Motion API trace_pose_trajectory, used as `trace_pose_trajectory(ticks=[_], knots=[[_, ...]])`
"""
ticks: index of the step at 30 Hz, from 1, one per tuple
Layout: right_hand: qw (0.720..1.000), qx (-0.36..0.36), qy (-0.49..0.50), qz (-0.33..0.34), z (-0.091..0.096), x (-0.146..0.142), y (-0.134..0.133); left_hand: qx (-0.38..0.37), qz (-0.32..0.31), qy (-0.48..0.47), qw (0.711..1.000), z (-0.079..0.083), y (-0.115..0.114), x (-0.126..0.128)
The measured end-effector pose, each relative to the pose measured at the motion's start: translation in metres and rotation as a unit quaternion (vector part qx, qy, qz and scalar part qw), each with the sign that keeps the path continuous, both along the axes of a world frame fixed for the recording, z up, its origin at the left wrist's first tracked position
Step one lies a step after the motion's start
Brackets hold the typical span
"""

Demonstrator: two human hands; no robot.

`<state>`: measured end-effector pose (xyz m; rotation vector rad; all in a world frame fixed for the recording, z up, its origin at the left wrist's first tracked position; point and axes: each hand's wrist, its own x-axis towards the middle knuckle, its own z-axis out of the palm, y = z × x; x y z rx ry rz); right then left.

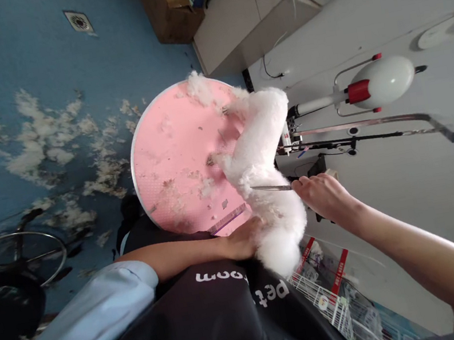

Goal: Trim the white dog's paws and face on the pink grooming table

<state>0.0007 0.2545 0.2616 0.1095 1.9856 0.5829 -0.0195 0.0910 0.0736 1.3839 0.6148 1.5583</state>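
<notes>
A small white fluffy dog (pixel 259 153) stands on a round pink grooming table (pixel 168 156); the whole view is turned on its side. My right hand (pixel 322 196) is closed on a pair of scissors (pixel 271 188), and their blades lie against the dog's fur. Below, my left hand (pixel 244 239) is pressed into the fur and grips the dog's body; its fingers are partly hidden in the fur. I wear a black apron (pixel 217 317) with white lettering and a light blue sleeve.
A purple comb (pixel 227 220) lies near the table's edge among fur scraps. Clumps of cut fur (pixel 52 141) litter the blue floor. A dryer (pixel 382 81) on a stand and a metal grooming arm (pixel 376 123) are beside the dog. A wire rack (pixel 340 302) stands nearby.
</notes>
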Motion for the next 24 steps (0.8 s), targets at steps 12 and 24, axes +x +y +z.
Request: trace_pose_trajectory(ticks=[12, 24], knots=[[1.0, -0.015, 0.014, 0.012, -0.007, 0.009, 0.007, -0.015, -0.017, -0.015, 1.0, 0.006, 0.0, -0.006], [0.999, -0.025, 0.032, -0.016, -0.019, 0.013, 0.023, -0.067, -0.048, -0.089, 0.993, 0.01, -0.002, -0.01]])
